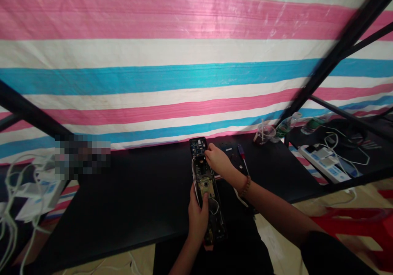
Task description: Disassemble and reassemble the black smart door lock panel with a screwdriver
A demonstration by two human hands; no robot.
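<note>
Both hands on an opened lock body

The left hand gripped the lock body low over the worktop; the right hand pinched at its upper end.

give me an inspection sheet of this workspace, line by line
surface: black table, mostly bare on its left side
job's things: long opened electronic device with its inner boards and wiring exposed, lying lengthwise away from the person
clutter: red-handled screwdriver beside the device; plastic cup and two bottles at the far right edge
hands: left hand grips the device's near part; right hand has its fingers at the far end by the blue board
cables: white cables on the left; power strip with white leads on the right table
surroundings: pink, white and blue striped tarp behind; black frame bars; red plastic stool at right
</note>
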